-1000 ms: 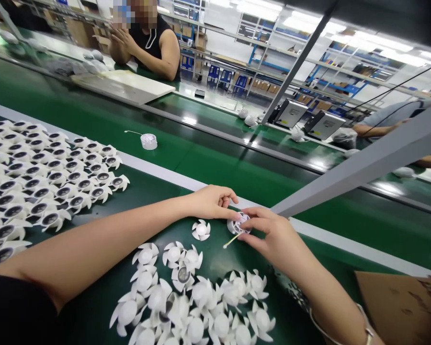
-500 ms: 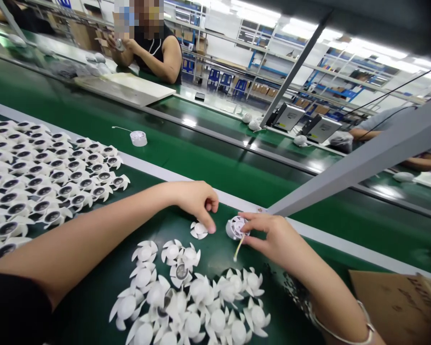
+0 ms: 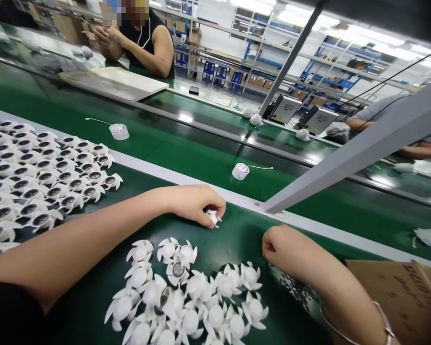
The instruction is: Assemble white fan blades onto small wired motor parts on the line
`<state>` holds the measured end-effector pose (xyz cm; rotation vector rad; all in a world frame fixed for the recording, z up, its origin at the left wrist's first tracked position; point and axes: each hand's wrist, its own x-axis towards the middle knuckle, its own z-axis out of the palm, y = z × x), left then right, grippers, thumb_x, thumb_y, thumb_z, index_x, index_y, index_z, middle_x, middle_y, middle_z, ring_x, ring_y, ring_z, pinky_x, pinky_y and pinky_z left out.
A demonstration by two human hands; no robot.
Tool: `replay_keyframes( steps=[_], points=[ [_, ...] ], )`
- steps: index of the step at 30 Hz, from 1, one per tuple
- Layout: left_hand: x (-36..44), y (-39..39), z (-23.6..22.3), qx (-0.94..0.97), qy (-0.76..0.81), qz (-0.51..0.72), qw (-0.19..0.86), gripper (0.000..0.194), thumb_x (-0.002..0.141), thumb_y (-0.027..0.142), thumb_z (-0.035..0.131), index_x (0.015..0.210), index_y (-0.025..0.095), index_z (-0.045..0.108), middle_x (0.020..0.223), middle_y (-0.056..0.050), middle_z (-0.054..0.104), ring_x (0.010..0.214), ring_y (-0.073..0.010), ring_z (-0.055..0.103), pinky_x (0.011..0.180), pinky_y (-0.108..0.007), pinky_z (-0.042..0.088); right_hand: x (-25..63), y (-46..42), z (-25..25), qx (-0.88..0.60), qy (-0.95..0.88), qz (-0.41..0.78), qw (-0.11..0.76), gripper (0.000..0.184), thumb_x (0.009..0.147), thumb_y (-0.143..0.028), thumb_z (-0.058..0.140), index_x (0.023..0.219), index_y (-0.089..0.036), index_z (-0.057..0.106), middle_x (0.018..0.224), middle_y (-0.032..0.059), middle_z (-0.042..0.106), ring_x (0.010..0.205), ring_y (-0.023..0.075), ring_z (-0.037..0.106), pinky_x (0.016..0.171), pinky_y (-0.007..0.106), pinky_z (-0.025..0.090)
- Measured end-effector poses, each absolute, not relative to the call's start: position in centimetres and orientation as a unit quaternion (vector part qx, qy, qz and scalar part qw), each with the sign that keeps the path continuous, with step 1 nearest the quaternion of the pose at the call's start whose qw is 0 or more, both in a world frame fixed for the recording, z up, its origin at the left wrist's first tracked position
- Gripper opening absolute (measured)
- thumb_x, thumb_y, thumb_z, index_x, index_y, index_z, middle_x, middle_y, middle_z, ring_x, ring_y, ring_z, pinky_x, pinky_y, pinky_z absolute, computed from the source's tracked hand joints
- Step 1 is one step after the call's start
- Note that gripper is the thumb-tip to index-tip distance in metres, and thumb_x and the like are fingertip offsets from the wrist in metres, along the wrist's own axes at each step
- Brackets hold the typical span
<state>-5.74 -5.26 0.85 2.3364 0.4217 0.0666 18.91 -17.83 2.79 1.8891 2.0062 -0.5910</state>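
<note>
1. White plastic fan rotor [image 3: 214, 217] sits on the green counter [image 3: 237, 244], just above the heap of loose rotors and partly hidden under the fingers of the left hand [image 3: 196, 206].
2. Left hand: its fingers are curled together and closed on the rotor's edge. Whether the rotor has left the surface cannot be told from this view.
3. Right hand [image 3: 278, 242]: its fingers are folded into a loose fist with nothing visible in them, well apart from the rotor, to its right and nearer the viewer. A silver bangle [image 3: 355, 326] circles the wrist.
4. The rotor lies straight ahead of the left forearm, at the fingertips, so the left hand is far nearer than the right. Its shape shows no clear long axis, and one pale blade tip points right.
5. The heap of loose rotors [image 3: 187, 297] lies below both hands. Rows of rotors with dark centres [image 3: 46, 191] fill the left, and a cardboard sheet [image 3: 391, 297] lies lower right.
6. Beyond a grey metal strut [image 3: 345, 163], two round white discs with trailing wires [image 3: 240, 171] [image 3: 119, 132] lie on the green surface. A co-worker in a dark sleeveless top [image 3: 147, 38] sits across the line.
</note>
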Motion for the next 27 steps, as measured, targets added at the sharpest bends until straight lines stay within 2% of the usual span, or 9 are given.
replay_keyframes(
  steps=[4, 8, 14, 17, 20, 23, 27],
  points=[
    [-5.1, -5.5, -0.1, 0.927, 0.111, 0.119, 0.338, 0.008, 0.077, 0.013, 0.068, 0.079, 0.019, 0.063, 0.086, 0.001, 0.064, 0.081, -0.0131, 0.058, 0.069, -0.025, 0.04, 17.1, -18.1, 3.2, 0.668, 0.701, -0.137, 0.208, 0.027, 0.071, -0.001, 0.049, 0.051, -0.019, 0.051, 0.061, 0.0054, 0.062, 0.055, 0.0172, 0.056, 0.049, 0.028, 0.028],
    [-4.8, -5.8, -0.5, 0.937, 0.078, 0.155, 0.304, 0.017, 0.076, 0.003, 0.06, 0.071, 0.019, 0.062, 0.093, -0.001, 0.067, 0.09, -0.0148, 0.06, 0.075, -0.026, 0.043, 16.0, -18.6, 2.9, 0.675, 0.695, -0.076, 0.235, 0.025, 0.07, 0.002, 0.052, 0.056, -0.019, 0.058, 0.067, 0.0079, 0.065, 0.061, 0.021, 0.064, 0.048, 0.026, 0.028],
    [-5.0, -5.7, -0.9, 0.914, 0.051, 0.159, 0.37, 0.01, 0.072, 0.021, 0.077, 0.077, 0.02, 0.068, 0.101, -0.003, 0.069, 0.091, -0.0166, 0.062, 0.081, -0.029, 0.047, 15.1, -18.7, 2.4, 0.689, 0.684, -0.053, 0.234, 0.023, 0.067, 0.002, 0.058, 0.063, -0.019, 0.067, 0.069, 0.0097, 0.067, 0.065, 0.0238, 0.068, 0.047, 0.024, 0.032],
    [-5.1, -5.3, -1.4, 0.901, 0.08, 0.186, 0.383, 0.018, 0.073, 0.029, 0.078, 0.085, 0.019, 0.069, 0.101, -0.004, 0.067, 0.089, -0.0162, 0.062, 0.08, -0.028, 0.047, 14.6, -18.6, 2.5, 0.699, 0.667, -0.057, 0.253, 0.024, 0.069, 0.003, 0.056, 0.067, -0.018, 0.068, 0.076, 0.0115, 0.069, 0.069, 0.0243, 0.069, 0.049, 0.025, 0.033],
    [-5.2, -4.8, -1.6, 0.906, 0.124, 0.149, 0.377, 0.035, 0.068, 0.037, 0.083, 0.096, 0.02, 0.07, 0.099, -0.003, 0.068, 0.087, -0.0163, 0.06, 0.073, -0.027, 0.046, 14.8, -18.5, 2.7, 0.708, 0.652, -0.078, 0.262, 0.022, 0.072, 0.001, 0.053, 0.069, -0.017, 0.066, 0.082, 0.0122, 0.07, 0.074, 0.0248, 0.068, 0.05, 0.026, 0.03],
    [-5.3, -4.6, -1.7, 0.91, 0.122, 0.105, 0.383, 0.045, 0.064, 0.041, 0.087, 0.102, 0.023, 0.071, 0.099, -0.001, 0.07, 0.086, -0.0161, 0.061, 0.072, -0.025, 0.045, 15.4, -18.1, 3.3, 0.692, 0.687, -0.089, 0.204, 0.017, 0.077, -0.007, 0.051, 0.065, -0.019, 0.056, 0.073, 0.0068, 0.065, 0.066, 0.0203, 0.061, 0.051, 0.027, 0.025],
    [-5.0, -4.6, -2.3, 0.92, 0.097, 0.114, 0.363, 0.038, 0.065, 0.036, 0.087, 0.099, 0.024, 0.074, 0.102, 0.0, 0.071, 0.092, -0.0161, 0.063, 0.078, -0.025, 0.045, 15.2, -17.6, 3.7, 0.624, 0.762, -0.172, 0.028, 0.017, 0.081, -0.011, 0.047, 0.067, -0.021, 0.049, 0.061, -0.0029, 0.052, 0.057, 0.0128, 0.045, 0.052, 0.026, 0.027]
  ],
)
